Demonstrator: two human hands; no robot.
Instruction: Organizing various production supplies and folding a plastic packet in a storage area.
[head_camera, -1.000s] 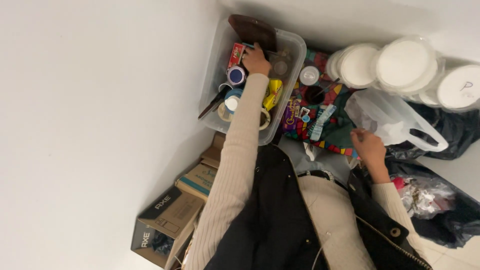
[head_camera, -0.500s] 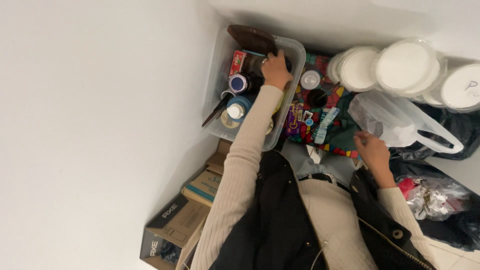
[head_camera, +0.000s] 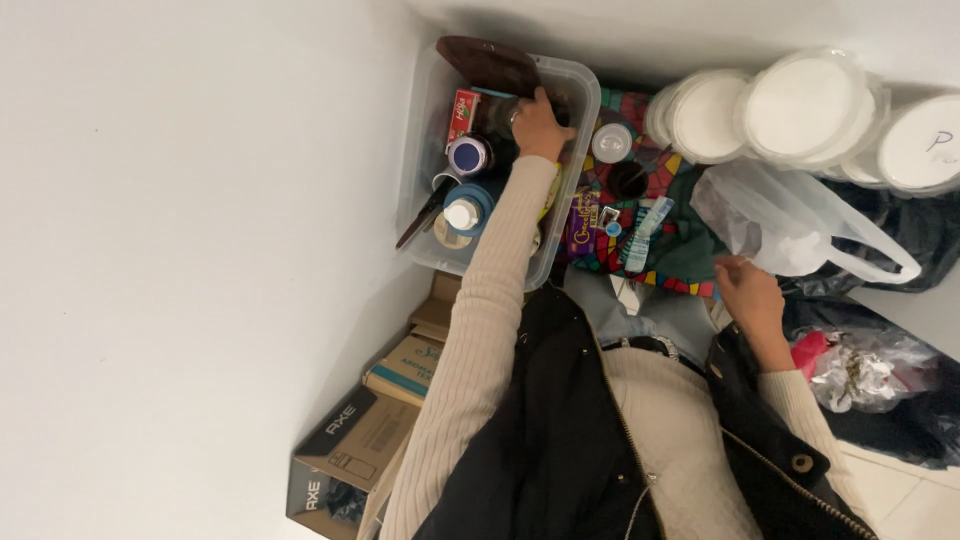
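The left hand (head_camera: 540, 122) is stretched deep into a clear plastic bin (head_camera: 580, 110) and is closed around a dark jar (head_camera: 497, 113) standing near the bin's far end, beside a small red box (head_camera: 463, 103). The grasp is taken from above and the side, presumably because the bin is crowded: a blue-capped bottle (head_camera: 467, 155) and a white-capped blue bottle (head_camera: 463, 212) stand just nearer, and a brown lid-like object (head_camera: 487, 62) leans over the far rim. The right hand (head_camera: 748, 297) is kept low at the edge of a white plastic bag (head_camera: 790, 220), its fingers curled at the bag's mouth (whether plastic is actually pinched cannot be told). Stacked white lidded containers (head_camera: 805, 105) are ranged behind the bag.
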